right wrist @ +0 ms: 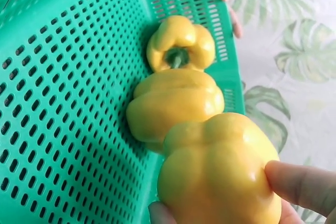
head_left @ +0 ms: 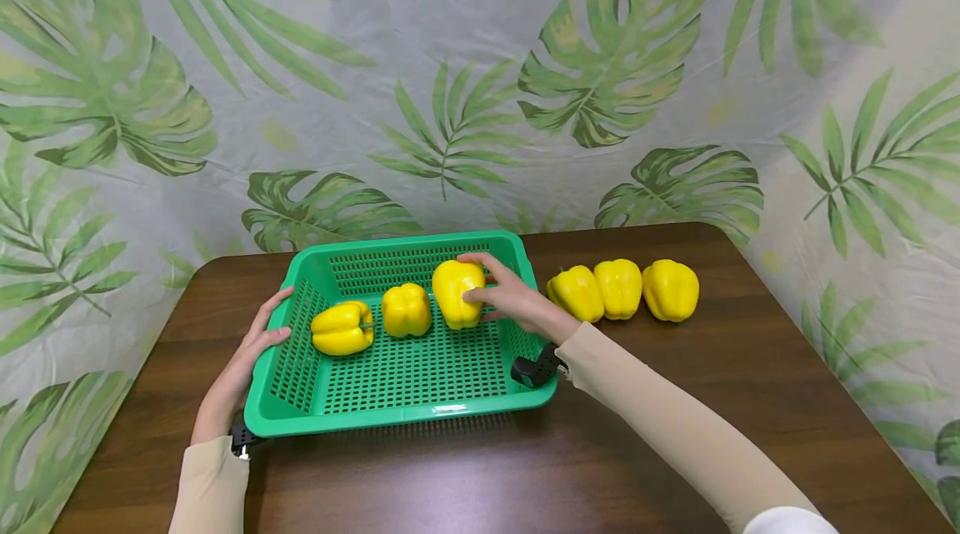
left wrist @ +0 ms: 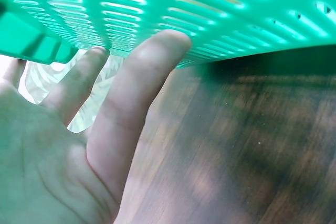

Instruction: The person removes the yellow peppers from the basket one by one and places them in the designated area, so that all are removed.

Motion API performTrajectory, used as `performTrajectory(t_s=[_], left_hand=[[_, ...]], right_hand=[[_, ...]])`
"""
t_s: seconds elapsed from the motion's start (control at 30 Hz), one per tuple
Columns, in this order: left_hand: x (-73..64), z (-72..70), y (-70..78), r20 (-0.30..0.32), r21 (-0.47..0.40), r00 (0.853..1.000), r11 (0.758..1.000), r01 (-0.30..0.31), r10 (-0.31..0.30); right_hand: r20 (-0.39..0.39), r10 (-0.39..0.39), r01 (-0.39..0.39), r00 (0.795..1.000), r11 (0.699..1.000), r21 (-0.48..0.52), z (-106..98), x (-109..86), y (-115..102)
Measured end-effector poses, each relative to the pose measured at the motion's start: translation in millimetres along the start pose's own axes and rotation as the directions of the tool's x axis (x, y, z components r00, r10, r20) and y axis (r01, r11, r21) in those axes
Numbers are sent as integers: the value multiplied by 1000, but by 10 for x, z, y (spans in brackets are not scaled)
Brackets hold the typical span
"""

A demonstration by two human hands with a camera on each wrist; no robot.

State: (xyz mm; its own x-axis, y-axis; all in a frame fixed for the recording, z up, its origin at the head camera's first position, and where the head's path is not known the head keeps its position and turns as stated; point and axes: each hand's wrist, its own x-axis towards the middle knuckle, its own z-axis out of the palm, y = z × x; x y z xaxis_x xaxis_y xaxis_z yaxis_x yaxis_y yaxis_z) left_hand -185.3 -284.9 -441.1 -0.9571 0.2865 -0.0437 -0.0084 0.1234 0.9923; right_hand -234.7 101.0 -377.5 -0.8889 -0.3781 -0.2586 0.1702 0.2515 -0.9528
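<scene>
My right hand (head_left: 517,296) grips a yellow bell pepper (head_left: 456,292) inside the green plastic basket (head_left: 405,417), near its right side. Thumb and fingers lie around that pepper in the right wrist view. Two more yellow peppers rest in the basket: a middle one (head_left: 406,310) and a left one (head_left: 342,328) lying on its side, its green stem showing. At the basket's left end, my left hand (head_left: 243,359) touches the outer wall with fairly straight fingers. The left wrist view shows its thumb (left wrist: 142,87) against the slotted side.
Right of the basket, three yellow peppers stand in a row on the brown wooden table (head_left: 675,401): a near one (head_left: 576,294), a middle one (head_left: 619,289) and a far right one (head_left: 671,291). A leaf-patterned cloth (head_left: 465,34) hangs behind the table.
</scene>
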Motion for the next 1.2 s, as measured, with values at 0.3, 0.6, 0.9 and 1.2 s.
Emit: performTrajectory(t_s=[0.3,0.6,0.9,1.2], left_hand=[[-2,-8,-14,18,-43,1000,999,-5,5],[8,-7,-23,9,-36,1000,999,-2,3],[1,-1,-16,9,-31,1000,1000,-2,2],[-7,3,-4,7,-16,1000,1000,-1,1]], right_hand=[[18,-12,12,1000,1000,2,-8,-54,-64],[19,-34,34,999,999,-3,-59,-117,-90],[24,-64,64,998,998,-7,-155,-186,-78],[32,-96,95,995,995,15,-228,-277,-106]])
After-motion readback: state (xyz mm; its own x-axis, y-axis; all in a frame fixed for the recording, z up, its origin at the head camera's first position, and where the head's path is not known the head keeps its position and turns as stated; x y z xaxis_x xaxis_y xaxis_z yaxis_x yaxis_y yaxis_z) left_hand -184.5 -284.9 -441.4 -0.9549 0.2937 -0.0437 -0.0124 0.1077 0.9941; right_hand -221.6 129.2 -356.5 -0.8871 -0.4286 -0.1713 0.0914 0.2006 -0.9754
